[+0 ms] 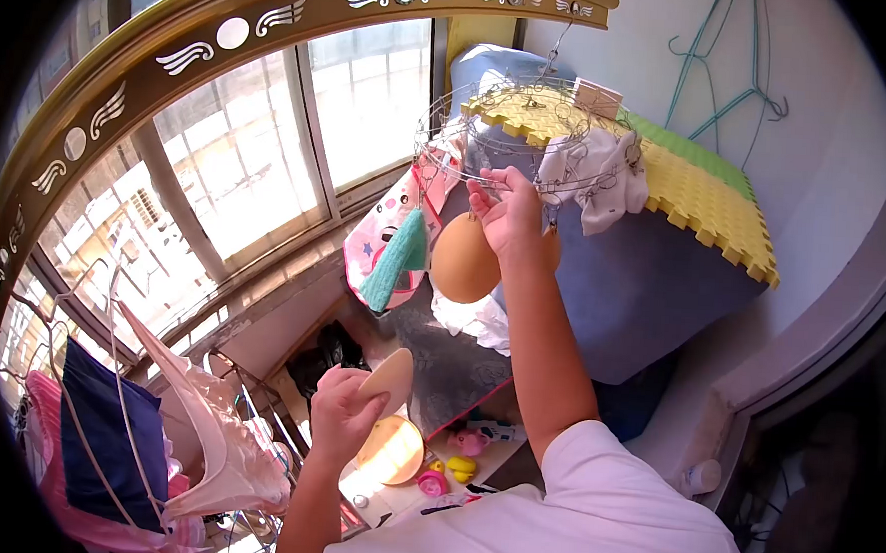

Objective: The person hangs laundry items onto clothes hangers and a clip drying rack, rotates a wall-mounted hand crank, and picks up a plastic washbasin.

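Note:
My right hand (508, 208) is raised to a round wire drying hanger (478, 178), its fingers closed around a metal clip at the rim. Just below those fingers hangs a tan, rounded bra pad (464, 260). Part of another tan pad (552, 250) shows behind my wrist. Lower down, my left hand (340, 411) pinches a thin, pale tan bra pad (390, 379) between thumb and fingers. A teal knitted cloth (398, 262), a pink patterned cloth (363, 240) and white socks (598, 180) also hang from the hanger.
A curved gold-brown rail (316, 15) carries the hanger. Clothes hang at left, including a navy cloth (110, 424) and pale pink underwear (216, 435). Yellow foam mats (698, 195) lie behind. Toys (461, 469) and a round tan piece (392, 450) are below.

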The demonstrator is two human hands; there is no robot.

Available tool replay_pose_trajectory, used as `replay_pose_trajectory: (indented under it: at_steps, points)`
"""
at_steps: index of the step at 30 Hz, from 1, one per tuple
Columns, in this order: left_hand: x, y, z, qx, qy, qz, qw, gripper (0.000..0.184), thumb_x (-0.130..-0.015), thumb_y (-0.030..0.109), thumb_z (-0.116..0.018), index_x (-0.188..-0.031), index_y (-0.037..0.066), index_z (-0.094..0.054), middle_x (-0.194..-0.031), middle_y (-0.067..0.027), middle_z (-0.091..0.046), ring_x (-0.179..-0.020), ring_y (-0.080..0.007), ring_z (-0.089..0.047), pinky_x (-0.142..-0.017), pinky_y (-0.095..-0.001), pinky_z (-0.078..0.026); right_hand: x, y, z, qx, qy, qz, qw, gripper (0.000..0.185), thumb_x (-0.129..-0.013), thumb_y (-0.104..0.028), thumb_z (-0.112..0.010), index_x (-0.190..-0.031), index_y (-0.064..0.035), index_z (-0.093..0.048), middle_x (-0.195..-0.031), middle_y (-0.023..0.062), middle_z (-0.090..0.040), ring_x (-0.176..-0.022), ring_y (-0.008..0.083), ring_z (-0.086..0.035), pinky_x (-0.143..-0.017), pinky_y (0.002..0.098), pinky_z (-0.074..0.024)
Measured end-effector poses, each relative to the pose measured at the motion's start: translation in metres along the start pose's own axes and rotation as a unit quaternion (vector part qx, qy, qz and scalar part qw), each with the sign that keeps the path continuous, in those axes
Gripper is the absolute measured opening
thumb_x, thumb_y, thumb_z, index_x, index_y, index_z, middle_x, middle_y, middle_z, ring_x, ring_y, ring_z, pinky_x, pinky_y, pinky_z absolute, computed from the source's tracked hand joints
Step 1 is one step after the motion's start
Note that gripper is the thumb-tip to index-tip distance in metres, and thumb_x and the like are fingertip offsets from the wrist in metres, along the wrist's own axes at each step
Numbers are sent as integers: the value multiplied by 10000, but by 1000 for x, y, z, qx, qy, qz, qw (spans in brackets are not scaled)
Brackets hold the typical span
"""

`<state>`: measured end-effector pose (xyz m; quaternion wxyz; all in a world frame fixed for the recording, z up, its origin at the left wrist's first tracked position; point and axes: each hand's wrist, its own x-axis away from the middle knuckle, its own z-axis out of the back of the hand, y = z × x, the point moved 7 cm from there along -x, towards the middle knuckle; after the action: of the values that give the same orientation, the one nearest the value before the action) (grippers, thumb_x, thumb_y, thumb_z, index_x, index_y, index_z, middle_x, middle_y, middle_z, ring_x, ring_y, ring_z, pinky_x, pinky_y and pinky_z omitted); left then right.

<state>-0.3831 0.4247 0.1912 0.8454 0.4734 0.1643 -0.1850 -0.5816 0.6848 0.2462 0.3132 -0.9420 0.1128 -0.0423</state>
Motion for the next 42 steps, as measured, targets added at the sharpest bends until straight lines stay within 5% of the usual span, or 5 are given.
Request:
replay_pose_trajectory:
  at_steps: [7, 12, 27, 35, 42]
  points:
    - [-3, 4, -16, -1, -21, -3, 1000, 170, -697, 89, -698, -850, 19, -678, -846, -91, -654, -839, -243, -615, -988, -449, -361, 3, -10, -24, -33, -240, -22, 970, 811, -811, -12, -430, -1460, -82, 50, -1395, 245, -317, -1055, 454, -542, -903, 408, -511]
    - [-5, 7, -30, -24, -15, -29, 999, 169, -684, 93, -705, -842, 39, -680, -853, -79, -649, -848, -259, -595, -945, -432, -384, -1, -13, -32, 29, -307, 3, 951, 827, -781, 6, -394, -1449, -56, 89, -1381, 243, -356, -1116, 368, -526, -944, 417, -480]
    - [-20, 1, -51, 6, -11, 16, 1000, 175, -699, 78, -714, -860, 26, -672, -864, -85, -635, -823, -244, -588, -746, -336, -460, 4, -3, -24, -62, -285, -13, 956, 785, -810, 17, -346, -1461, -130, 68, -1226, 274, -499, -1003, 399, -594, -902, 414, -518]
    - [-142, 65, -39, 154, 239, -84, 955, 169, -835, 63, -654, -976, -28, -632, -934, -60, -621, -851, -129, -573, -743, -245, -453, 0, -5, -26, -42, -338, -36, 940, 754, -833, -34, -378, -1463, -96, 31, -948, 163, -593, -934, 386, -627, -832, 400, -545]
    - [-219, 46, -60, 372, 176, 4, 911, 235, -849, 116, -660, -1033, -25, -618, -855, -33, -645, -769, -76, -585, -694, -214, -472, -27, -11, -33, -10, -347, -72, 935, 703, -824, -43, -393, -1473, -143, -139, -756, 65, -505, -665, 198, -561, -595, 303, -481]
